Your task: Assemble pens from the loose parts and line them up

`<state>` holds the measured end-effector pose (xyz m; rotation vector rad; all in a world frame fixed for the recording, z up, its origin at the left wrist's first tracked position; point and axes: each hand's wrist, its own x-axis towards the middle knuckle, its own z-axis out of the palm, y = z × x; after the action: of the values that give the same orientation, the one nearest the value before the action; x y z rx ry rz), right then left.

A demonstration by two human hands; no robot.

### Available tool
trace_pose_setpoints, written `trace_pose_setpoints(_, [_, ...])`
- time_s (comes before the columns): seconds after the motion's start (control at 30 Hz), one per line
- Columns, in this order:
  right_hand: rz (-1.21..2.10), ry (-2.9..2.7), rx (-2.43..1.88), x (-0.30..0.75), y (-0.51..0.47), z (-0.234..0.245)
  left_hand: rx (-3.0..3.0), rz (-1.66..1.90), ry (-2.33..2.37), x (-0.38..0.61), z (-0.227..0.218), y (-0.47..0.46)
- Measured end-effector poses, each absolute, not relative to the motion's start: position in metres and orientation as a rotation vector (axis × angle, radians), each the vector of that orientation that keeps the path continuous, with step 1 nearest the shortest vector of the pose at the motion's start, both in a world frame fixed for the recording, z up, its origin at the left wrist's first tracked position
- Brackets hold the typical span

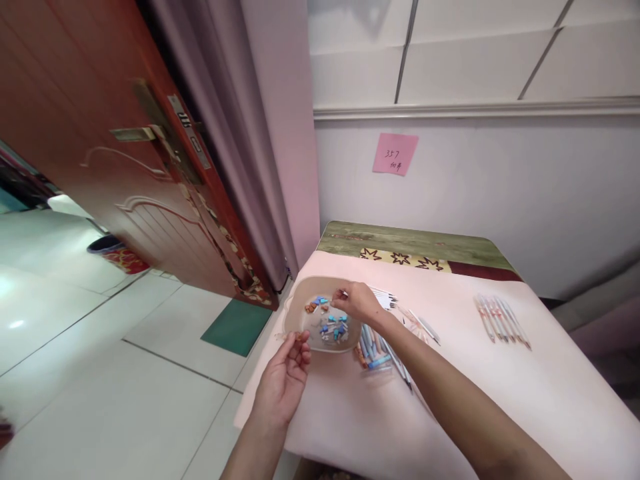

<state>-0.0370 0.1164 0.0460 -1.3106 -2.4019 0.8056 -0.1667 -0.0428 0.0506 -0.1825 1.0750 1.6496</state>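
Note:
My left hand [286, 373] is at the near left rim of a beige basin [297, 293]. Its fingertips pinch a small clear and brown pen part [291, 336]. Over the basin's right side is my right hand [359, 301], fingers closed together; whatever tiny piece they may hold is too small to name. Inside the basin lie loose blue pieces [334, 329], brown pieces [314, 307] and small whitish bits. Right of the basin, partly under my right forearm, is a pile of light blue and clear pen barrels [373, 350].
Thin white pen refills [384, 297] with dark tips lie behind my right wrist. A row of several clear pens [503, 321] is at the right of the cloth-covered table [470, 393]. A pink note [395, 154] sticks to the wall. The wooden door [125, 147] stands left.

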Motion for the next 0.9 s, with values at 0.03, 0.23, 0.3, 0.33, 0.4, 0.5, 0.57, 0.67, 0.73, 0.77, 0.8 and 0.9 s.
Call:
trace_pose_setpoints(0.03, [0.847,-2.373,-1.282,-0.03,0.11,0.045,-0.185,1.648,1.075,-0.165,0.052,-0.042])
trace_pose_setpoints(0.23, [1.43,-1.695,-1.025,0.017,0.061,0.041,-0.153,1.541,1.008,-0.134,0.06,-0.031])
trace_pose_setpoints(0.3, [1.456,-1.538,-0.993,0.031,0.045,0.044,-0.155,1.494,0.987,-0.119,0.063,-0.026])
trace_pose_setpoints(0.33, [1.401,-1.522,-1.011,0.037,0.038,0.047,-0.154,1.473,0.978,-0.11,0.063,-0.024])
trace_pose_setpoints(0.4, [1.202,-1.561,-1.055,0.048,0.025,0.053,-0.145,1.433,0.956,-0.094,0.065,-0.021])
trace_pose_setpoints(0.5, [0.842,-1.654,-1.023,0.062,0.013,0.059,-0.138,1.39,0.906,-0.072,0.063,-0.018])
trace_pose_setpoints(0.57, [0.688,-1.681,-0.961,0.07,0.009,0.059,-0.145,1.364,0.88,-0.059,0.061,-0.018])
trace_pose_setpoints(0.67, [0.62,-1.704,-0.926,0.084,0.007,0.053,-0.147,1.322,0.865,-0.043,0.057,-0.018])
trace_pose_setpoints(0.73, [0.595,-1.719,-0.93,0.093,0.007,0.048,-0.154,1.298,0.868,-0.034,0.055,-0.019])
trace_pose_setpoints(0.77, [0.582,-1.723,-0.935,0.097,0.006,0.046,-0.157,1.288,0.87,-0.03,0.054,-0.019])
trace_pose_setpoints(0.8, [0.57,-1.726,-0.939,0.101,0.006,0.044,-0.159,1.278,0.873,-0.026,0.054,-0.019])
trace_pose_setpoints(0.9, [0.544,-1.724,-0.945,0.112,0.005,0.041,-0.161,1.248,0.884,-0.015,0.055,-0.019])
